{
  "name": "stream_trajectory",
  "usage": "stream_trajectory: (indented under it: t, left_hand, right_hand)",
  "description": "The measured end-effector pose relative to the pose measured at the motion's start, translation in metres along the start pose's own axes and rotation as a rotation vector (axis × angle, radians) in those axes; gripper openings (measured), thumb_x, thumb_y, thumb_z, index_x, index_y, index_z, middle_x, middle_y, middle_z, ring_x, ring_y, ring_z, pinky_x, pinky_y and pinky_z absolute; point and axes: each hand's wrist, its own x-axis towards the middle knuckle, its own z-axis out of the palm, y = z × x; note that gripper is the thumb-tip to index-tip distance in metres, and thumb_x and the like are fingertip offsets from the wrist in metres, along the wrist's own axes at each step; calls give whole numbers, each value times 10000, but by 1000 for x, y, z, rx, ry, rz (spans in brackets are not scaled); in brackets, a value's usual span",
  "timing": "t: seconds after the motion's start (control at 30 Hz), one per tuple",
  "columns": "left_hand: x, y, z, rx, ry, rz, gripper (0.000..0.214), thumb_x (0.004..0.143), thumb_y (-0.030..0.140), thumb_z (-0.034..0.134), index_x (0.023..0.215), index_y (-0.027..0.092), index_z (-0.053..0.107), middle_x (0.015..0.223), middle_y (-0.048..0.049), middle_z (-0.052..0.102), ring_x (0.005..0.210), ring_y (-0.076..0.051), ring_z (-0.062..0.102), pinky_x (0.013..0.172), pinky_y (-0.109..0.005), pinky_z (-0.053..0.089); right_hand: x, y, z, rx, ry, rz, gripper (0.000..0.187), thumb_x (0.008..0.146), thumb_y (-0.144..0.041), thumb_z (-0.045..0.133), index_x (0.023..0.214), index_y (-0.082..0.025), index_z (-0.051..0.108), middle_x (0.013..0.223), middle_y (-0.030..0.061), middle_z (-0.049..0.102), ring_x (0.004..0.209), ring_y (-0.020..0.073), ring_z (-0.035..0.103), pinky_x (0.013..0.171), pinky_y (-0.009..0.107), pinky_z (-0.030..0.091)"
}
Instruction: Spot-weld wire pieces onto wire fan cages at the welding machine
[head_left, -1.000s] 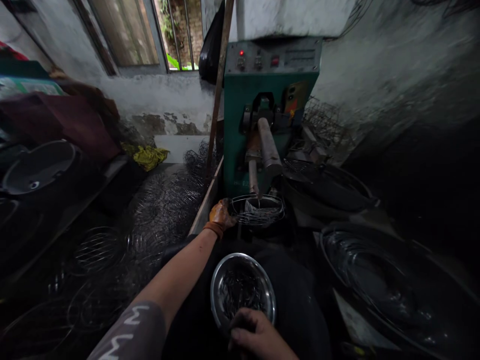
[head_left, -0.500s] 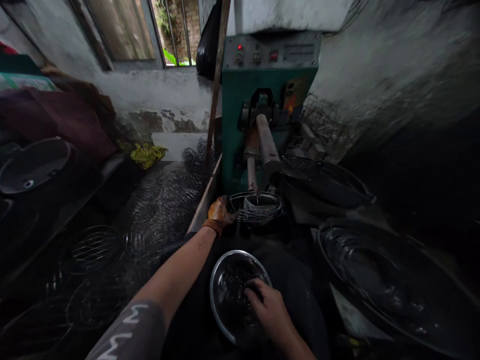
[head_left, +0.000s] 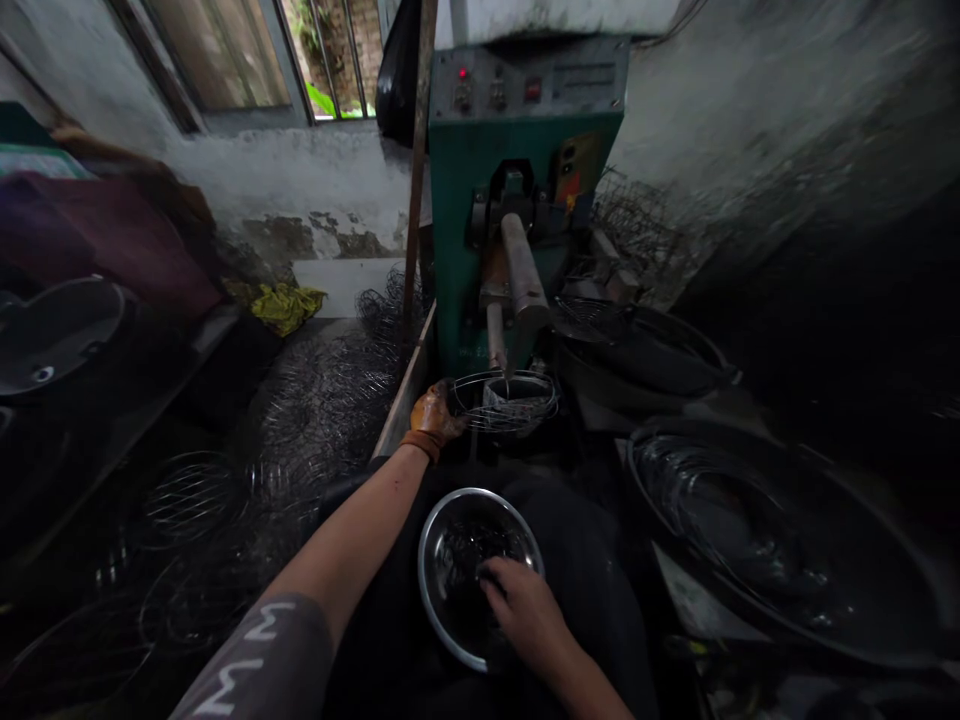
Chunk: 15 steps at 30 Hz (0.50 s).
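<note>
My left hand (head_left: 436,414), in an orange-brown glove, is closed on the left rim of a round wire rack (head_left: 517,425). The rack lies under the electrode arms (head_left: 523,270) of a green machine (head_left: 457,180) that looks like a spot welder. On my lap sits a steel bowl (head_left: 430,590) with small dark pieces in its bottom, too dim to name. Over the bowl's right side reaches my bare right hand (head_left: 517,605), thumb and fingers pinched together at the pieces. What they hold, if anything, is hidden.
Several round wire racks (head_left: 191,495) lie heaped on the floor at left. To the right stand a wide dark pan (head_left: 847,530) with wire rings and another pan (head_left: 675,350) behind it. A wooden board (head_left: 405,385) runs beside the machine's left side.
My right hand has shifted slightly up and left within the bowl, its fingers drawn closer together. The left hand keeps its hold on the rack. The whole view has shifted a little.
</note>
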Motion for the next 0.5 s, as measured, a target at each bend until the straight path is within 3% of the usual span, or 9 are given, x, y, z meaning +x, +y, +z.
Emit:
stream_trajectory:
  t: [0.5]
  left_hand:
    - [4,0,-3,31,-9,1,743,736,341,809,1406,158,543,1324,-151,648,1200,-316,640,1031,-383,519]
  right_hand:
    - [0,-2,3,-223,-90,24,378,906,-89,494,1190,-213,711,1168,97,720,1115,238,652,967,310,455]
